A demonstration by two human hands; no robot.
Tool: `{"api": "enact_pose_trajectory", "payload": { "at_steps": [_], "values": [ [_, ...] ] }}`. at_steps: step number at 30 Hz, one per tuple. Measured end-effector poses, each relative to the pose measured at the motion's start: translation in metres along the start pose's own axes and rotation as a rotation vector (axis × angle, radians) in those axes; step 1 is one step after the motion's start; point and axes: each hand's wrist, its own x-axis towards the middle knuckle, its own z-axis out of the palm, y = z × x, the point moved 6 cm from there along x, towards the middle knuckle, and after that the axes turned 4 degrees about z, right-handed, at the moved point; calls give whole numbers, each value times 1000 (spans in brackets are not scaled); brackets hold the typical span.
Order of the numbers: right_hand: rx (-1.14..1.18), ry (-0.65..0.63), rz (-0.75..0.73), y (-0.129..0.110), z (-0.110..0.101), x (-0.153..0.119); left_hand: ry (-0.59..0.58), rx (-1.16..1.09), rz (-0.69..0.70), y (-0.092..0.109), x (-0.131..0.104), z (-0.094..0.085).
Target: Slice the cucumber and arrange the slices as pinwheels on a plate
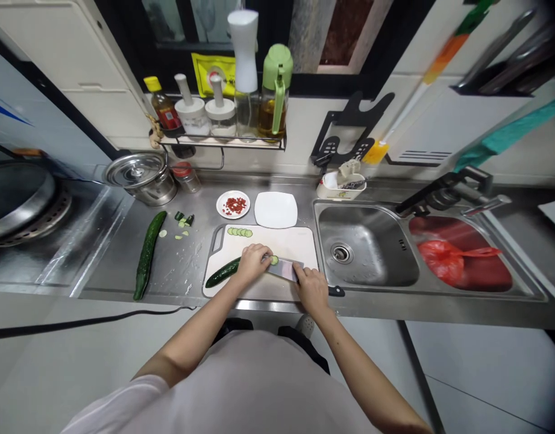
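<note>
My left hand (253, 263) is closed over the cut end of a dark green cucumber (223, 273) that lies on the white cutting board (277, 289). In my right hand (312, 288) is a kitchen knife (284, 269), gripped near the base of its broad blade, with the black handle showing beyond the hand. The blade reaches left to the fingers of my left hand. A cucumber slice (274, 260) rests against the blade there. At the board's upper left lies an overlapping row of cucumber slices (240, 232).
Left of the board are a whole cucumber (149, 256) and scattered cucumber scraps (183, 220). Behind it stand a plate of chopped red pieces (234, 205) and a white square plate (276, 210). The sink (367, 241) is right; a lidded steel pot (141, 175) stands back left.
</note>
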Motion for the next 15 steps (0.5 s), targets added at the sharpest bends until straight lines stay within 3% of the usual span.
{"api": "enact_pose_trajectory", "payload": {
  "at_steps": [3,9,12,15],
  "values": [
    [8,-42,59,9,5,0,32,-79,-123,-16,10,-3],
    [33,-62,153,25,12,2,175,-71,-450,-78,31,-20],
    [47,-50,162,27,13,4,165,-48,-489,-94,43,-21],
    [53,-44,156,24,13,7,146,32,-479,-98,53,-20]
  ]
}}
